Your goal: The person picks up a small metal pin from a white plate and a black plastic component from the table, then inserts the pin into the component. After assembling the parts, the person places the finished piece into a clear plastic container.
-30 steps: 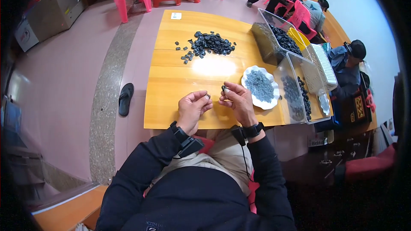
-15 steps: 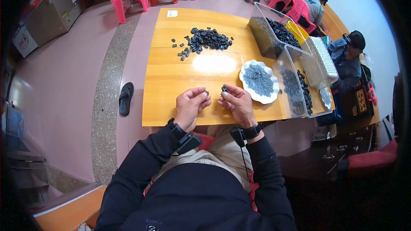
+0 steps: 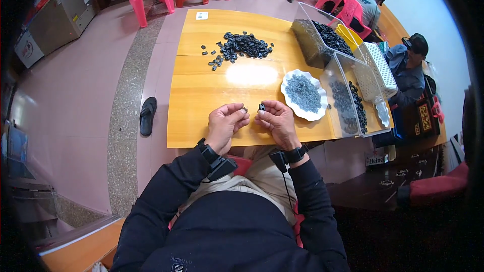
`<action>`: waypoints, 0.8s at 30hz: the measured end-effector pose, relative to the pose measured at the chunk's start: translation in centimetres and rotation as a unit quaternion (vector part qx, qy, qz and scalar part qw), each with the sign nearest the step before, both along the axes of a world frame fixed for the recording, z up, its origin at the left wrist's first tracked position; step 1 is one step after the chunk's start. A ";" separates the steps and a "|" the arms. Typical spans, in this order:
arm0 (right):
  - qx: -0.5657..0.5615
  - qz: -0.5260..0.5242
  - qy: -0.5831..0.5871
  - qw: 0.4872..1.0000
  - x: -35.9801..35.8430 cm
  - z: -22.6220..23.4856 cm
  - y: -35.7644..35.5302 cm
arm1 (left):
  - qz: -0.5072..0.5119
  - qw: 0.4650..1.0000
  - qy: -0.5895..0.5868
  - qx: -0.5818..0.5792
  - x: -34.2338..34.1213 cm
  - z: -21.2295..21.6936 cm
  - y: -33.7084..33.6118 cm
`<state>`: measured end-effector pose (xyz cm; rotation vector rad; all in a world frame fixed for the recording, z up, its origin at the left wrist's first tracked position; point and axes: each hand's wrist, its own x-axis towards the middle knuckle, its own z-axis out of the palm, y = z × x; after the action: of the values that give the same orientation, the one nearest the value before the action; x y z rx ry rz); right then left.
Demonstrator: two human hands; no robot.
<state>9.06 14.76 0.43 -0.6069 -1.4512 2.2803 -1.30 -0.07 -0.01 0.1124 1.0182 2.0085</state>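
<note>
Both hands have drawn slightly nearer the worktop (image 3: 201, 85) edge; the right hand (image 3: 276, 121) pinches a small black part (image 3: 261, 106), the left hand (image 3: 225, 122) a tiny ring (image 3: 244, 109).

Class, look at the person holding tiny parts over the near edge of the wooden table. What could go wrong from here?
1. The right hand pinches a small black part right above the table edge; if it slips, it may fall onto the lap or floor.
2. The left hand holds an even smaller piece, easily lost.
3. The white plate lies close to the right hand; an elbow move could knock it.
</note>
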 end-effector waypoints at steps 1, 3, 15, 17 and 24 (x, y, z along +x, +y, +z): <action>0.000 0.000 0.000 1.000 0.0 -0.1 0.0 | -0.001 1.000 0.003 -0.002 0.0 0.0 0.0; -0.002 0.003 -0.003 1.000 0.1 -0.2 0.0 | -0.006 1.000 0.002 -0.003 0.1 0.0 0.0; 0.006 0.007 0.016 1.000 0.0 -0.4 -0.4 | -0.019 1.000 0.005 0.002 0.2 0.0 -0.1; 0.008 0.005 0.010 1.000 0.0 -0.2 -0.3 | -0.021 1.000 0.001 0.004 0.2 0.0 -0.1; 0.010 -0.002 0.027 1.000 0.1 -1.1 -0.2 | -0.018 1.000 0.004 -0.001 0.3 0.0 0.0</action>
<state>9.12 14.60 -0.70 -0.5369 -1.4450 2.2591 -1.01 -0.08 0.02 0.1381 1.0159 1.9765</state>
